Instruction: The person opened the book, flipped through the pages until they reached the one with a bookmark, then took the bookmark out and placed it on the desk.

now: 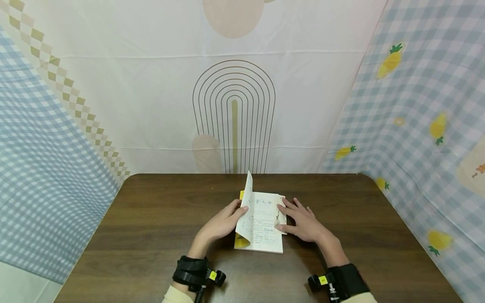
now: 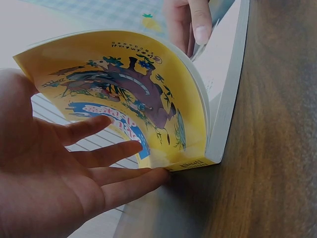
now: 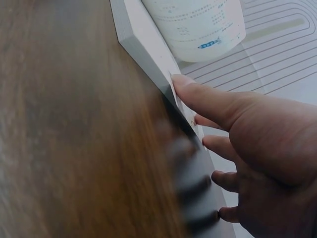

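Note:
A paperback book (image 1: 265, 237) with printed pages lies open on the table. My left hand (image 1: 221, 222) holds up its yellow front cover (image 2: 168, 64) and some pages, the thumb on the inner side and the fingers spread along the outside. That cover shows a purple animal drawing and a blue title panel; it bends upward. At the right edge of the page lies a pale paper piece (image 1: 281, 218) with a plant-like drawing, jutting out past the book. Over it rests my right hand (image 1: 308, 224), fingers spread, thumb at the page edge.
The brown wooden table (image 1: 151, 235) carries the book near its middle. Behind it hangs a white cloth (image 1: 159, 105) with arch lines; blue checked cloths (image 1: 409, 139) flank both sides. Each wrist wears a black strap (image 1: 191, 271) with a small camera.

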`<state>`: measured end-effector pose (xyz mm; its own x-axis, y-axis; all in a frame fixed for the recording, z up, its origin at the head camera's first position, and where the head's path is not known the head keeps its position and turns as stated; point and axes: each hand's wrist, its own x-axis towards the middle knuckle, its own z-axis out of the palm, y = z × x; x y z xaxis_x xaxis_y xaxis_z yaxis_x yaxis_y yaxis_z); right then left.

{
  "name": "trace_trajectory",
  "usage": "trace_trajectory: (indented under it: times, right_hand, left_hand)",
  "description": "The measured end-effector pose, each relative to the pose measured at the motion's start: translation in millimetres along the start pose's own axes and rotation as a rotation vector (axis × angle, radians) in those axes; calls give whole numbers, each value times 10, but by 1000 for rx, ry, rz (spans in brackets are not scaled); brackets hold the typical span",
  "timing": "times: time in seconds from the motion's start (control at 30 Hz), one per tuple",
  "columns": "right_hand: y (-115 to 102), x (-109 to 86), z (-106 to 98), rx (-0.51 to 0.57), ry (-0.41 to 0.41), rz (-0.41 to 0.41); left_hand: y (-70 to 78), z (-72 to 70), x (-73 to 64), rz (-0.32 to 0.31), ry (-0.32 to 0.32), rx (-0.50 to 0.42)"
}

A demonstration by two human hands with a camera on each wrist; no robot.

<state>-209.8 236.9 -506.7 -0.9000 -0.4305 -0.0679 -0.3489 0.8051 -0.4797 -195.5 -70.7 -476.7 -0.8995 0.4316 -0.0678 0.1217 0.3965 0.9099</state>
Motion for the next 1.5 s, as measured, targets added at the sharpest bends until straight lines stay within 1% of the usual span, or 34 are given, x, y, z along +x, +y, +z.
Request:
trace_trajectory:
  times: [0.33, 0.5, 0.83, 1.23, 1.5]
  right_hand:
    - [48, 7, -14, 1, -2, 17]
    - [64, -6, -17, -4, -2, 24]
    - [122, -35, -54, -27, -5, 62]
    - [226, -97, -112, -33, -11, 58]
    - [249, -96, -115, -28, -8, 59]
  left_hand:
    - [-2, -5, 1, 9, -5, -7]
    - [-6, -4, 3, 2, -8, -10]
    - [-7, 3, 2, 14, 1, 2]
    - [-5, 3, 0, 17, 0, -8]
    - [-9, 6, 6, 14, -2, -9]
